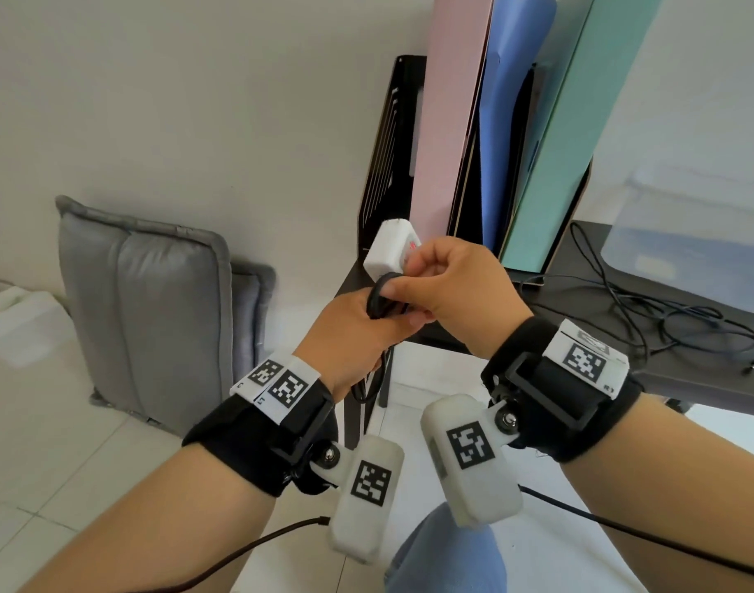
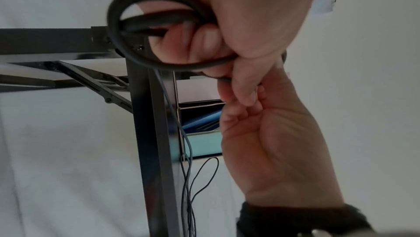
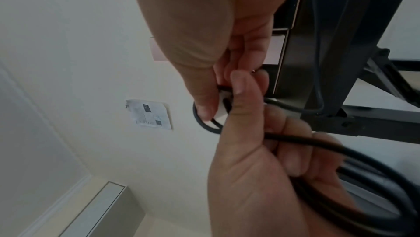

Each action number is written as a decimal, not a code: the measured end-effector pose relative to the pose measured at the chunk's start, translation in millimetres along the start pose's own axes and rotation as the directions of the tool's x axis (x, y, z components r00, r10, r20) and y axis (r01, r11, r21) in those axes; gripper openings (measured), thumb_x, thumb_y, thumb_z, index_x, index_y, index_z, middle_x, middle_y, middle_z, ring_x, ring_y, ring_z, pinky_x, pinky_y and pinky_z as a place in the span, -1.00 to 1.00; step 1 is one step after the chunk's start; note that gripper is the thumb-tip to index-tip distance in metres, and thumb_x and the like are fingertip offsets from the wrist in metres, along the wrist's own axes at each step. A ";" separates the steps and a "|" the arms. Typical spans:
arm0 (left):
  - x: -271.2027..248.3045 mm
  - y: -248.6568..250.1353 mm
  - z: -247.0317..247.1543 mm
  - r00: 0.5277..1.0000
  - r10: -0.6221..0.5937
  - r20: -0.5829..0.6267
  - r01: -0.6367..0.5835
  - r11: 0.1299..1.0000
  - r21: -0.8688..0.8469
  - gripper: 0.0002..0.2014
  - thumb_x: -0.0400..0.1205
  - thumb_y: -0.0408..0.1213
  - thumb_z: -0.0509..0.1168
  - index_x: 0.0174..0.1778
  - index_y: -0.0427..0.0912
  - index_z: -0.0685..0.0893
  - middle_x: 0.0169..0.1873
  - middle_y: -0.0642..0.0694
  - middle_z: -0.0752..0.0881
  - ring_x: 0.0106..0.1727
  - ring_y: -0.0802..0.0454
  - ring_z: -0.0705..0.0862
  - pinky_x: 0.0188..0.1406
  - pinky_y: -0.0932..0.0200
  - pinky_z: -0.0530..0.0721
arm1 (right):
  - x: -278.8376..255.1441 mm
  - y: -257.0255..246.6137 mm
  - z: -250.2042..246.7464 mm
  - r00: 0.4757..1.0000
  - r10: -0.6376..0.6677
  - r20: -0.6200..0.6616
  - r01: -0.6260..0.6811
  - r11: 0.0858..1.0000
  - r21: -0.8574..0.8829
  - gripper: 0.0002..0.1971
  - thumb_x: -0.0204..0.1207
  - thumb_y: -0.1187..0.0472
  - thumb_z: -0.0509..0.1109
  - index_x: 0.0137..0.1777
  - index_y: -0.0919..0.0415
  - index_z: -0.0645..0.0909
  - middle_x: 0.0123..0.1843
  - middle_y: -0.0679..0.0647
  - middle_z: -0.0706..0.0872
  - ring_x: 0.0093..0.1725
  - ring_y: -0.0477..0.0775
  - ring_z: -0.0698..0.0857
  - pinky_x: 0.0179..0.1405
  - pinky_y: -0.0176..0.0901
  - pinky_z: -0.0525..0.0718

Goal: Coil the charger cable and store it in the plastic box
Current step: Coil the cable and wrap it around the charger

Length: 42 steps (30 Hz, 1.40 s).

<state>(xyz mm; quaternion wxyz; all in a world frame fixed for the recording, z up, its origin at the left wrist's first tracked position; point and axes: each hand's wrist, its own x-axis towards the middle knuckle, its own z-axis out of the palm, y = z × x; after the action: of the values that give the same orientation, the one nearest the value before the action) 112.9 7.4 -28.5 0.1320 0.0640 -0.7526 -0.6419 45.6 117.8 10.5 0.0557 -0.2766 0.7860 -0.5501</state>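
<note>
Black charger cable [image 1: 381,297] mid-coil: your left hand [image 1: 354,336] grips the loops, right hand [image 1: 452,288] pinches the white adapter [image 1: 388,248]. Next: plastic box [image 1: 691,233], 2 o'clock on the tabletop [image 1: 687,336].

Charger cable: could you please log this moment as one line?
left hand grips cable loops | right hand pinches cable beside charger | box on desk

Gripped in both hands, the cable [image 1: 377,299] looks like smooth, matt black rubber, and the charger block [image 1: 390,246] above the grip is white plastic. Behind the grip, the table [image 1: 649,293] is dark and matt on metal legs. The cushion [image 1: 153,310] left of the grip is soft grey cloth.
</note>
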 end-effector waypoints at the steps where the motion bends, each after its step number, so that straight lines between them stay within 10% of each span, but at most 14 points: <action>1: -0.9 -1.8 -0.9 0.999 0.009 -0.031 -0.009 1.000 0.000 -0.85 0.56 -0.22 0.37 -0.33 0.09 0.68 -0.64 0.21 0.66 -0.61 0.35 0.55 -0.55 0.51 0.42 | -1.6 0.5 -0.3 1.000 0.000 0.030 -0.002 0.998 0.065 -0.78 0.27 0.24 0.60 -0.18 0.18 0.60 -0.20 0.23 0.76 -0.25 0.14 0.74 -0.17 -0.03 0.79; 7: -3.4 -17.1 -12.0 0.967 0.014 -0.256 -0.006 1.000 0.031 -0.72 0.61 -0.05 0.25 -0.40 0.05 0.70 -0.36 0.10 0.70 -0.26 0.25 0.64 -0.12 0.47 0.56 | -5.8 31.8 -2.7 0.999 0.051 -0.007 -0.051 0.999 0.012 -0.81 0.46 0.31 0.39 -0.12 -0.05 0.58 -0.14 -0.03 0.70 -0.23 -0.08 0.65 -0.26 -0.28 0.62; 10: -2.7 -19.5 -14.0 0.969 -0.058 -0.241 -0.009 0.963 -0.268 -0.63 0.67 -0.15 0.20 -0.48 0.01 0.69 -0.48 0.07 0.72 -0.11 0.00 0.77 0.28 -0.02 0.60 | -7.5 48.3 -1.7 0.998 0.064 -0.007 -0.064 0.974 -0.216 -0.74 0.45 0.31 0.37 0.04 -0.06 0.58 0.01 -0.08 0.66 -0.11 -0.10 0.64 -0.02 -0.24 0.65; 17: -4.9 -18.6 -16.3 0.972 -0.161 -0.173 0.038 0.828 -0.560 -0.68 0.69 -0.09 0.12 -0.36 -0.13 0.51 -0.59 0.02 0.41 -0.59 0.11 0.44 -0.46 0.16 0.58 | -17.4 57.1 -1.8 0.984 0.100 0.149 -0.014 0.872 -0.490 -0.67 0.46 0.35 0.31 0.18 0.03 0.62 0.06 -0.14 0.62 -0.23 -0.28 0.51 0.01 -0.30 0.51; 23: -7.0 -20.0 -18.0 0.968 -0.200 -0.154 0.093 0.851 -0.518 -0.70 0.67 -0.14 0.20 -0.39 -0.10 0.44 -0.63 0.06 0.31 -0.67 0.17 0.26 -0.67 0.29 0.39 | -19.7 56.1 -10.9 0.945 0.194 0.262 0.069 0.667 -0.742 -0.63 0.45 0.41 0.23 0.16 0.03 0.61 0.15 -0.01 0.70 0.20 0.06 0.61 0.29 -0.04 0.58; 30: -16.1 -25.0 -14.5 0.967 -0.225 -0.116 0.145 0.867 -0.477 -0.70 0.64 -0.32 0.26 -0.43 -0.09 0.43 -0.63 0.04 0.29 -0.67 0.17 0.23 -0.68 0.31 0.32 | -23.7 53.2 -16.3 0.918 0.330 0.221 0.076 0.401 -0.913 -0.66 0.51 0.35 0.18 0.18 0.05 0.62 0.14 0.10 0.70 0.14 0.19 0.64 0.20 0.01 0.64; 42: -26.5 -25.0 8.7 0.987 -0.156 -0.044 0.145 0.970 -0.194 -0.77 0.48 -0.40 0.42 0.00 -0.19 0.58 -0.55 0.00 0.44 -0.60 0.11 0.36 -0.54 0.18 0.42 | -47.7 27.7 -26.4 0.987 -0.155 0.038 0.154 0.859 -0.488 -0.85 0.55 0.30 0.27 -0.11 0.03 0.58 -0.04 -0.02 0.62 -0.15 -0.05 0.59 -0.16 -0.39 0.50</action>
<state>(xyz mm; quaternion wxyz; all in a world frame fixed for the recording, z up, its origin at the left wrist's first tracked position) 134.0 18.6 -57.3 0.1108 0.1269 -0.6765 -0.7169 65.1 170.2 -14.4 -0.0611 -0.3430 0.8749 -0.3365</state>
